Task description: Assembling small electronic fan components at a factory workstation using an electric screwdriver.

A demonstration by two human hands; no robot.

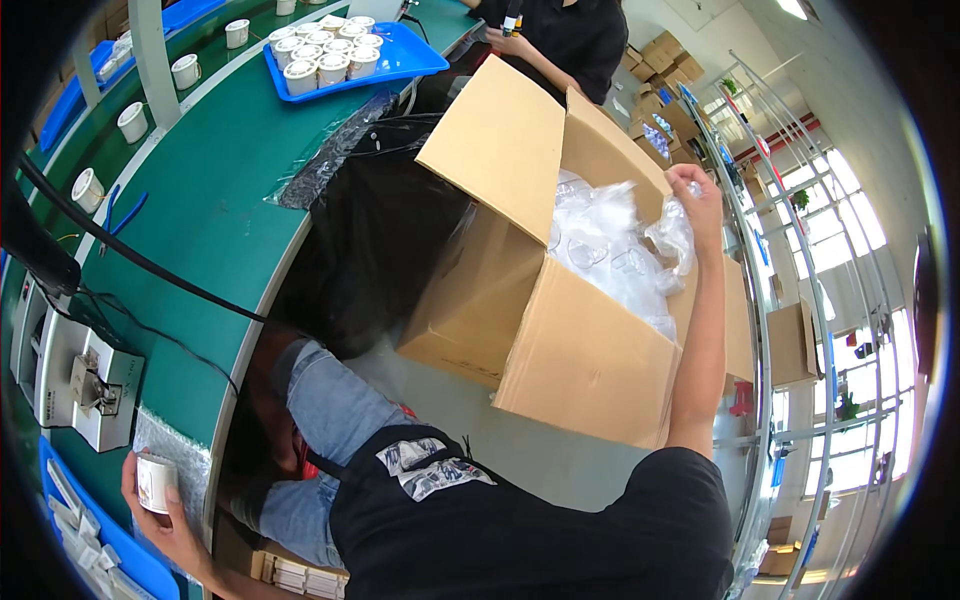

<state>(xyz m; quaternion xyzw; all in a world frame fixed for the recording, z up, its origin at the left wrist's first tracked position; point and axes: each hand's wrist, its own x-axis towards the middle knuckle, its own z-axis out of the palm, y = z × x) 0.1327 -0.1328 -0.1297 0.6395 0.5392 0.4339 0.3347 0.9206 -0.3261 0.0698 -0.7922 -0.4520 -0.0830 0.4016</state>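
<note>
Down at the lower left, my left hand (pixel 180 535) is wrapped round a small white cylindrical part (pixel 155 486) with printing on its side, held over bubble wrap (pixel 205 465) at the bench edge. My right arm reaches out to the right, over a large open cardboard box (pixel 590 360). Clear plastic packaging with rounded, cup-like shapes (pixel 605 235) fills the box. At the box's far right rim, my right hand (pixel 700 205) pinches a crumpled piece of clear plastic (pixel 672 235); the exact grip is partly hidden.
The green workbench (pixel 215 240) curves along the left. On it are a blue tray (pixel 415 62) of white cylindrical parts, blue-handled pliers (pixel 125 212) and a metal device (pixel 105 395). Black plastic (pixel 370 220) hangs beside the box. Another person (pixel 560 40) works beyond; metal racks (pixel 790 300) stand right.
</note>
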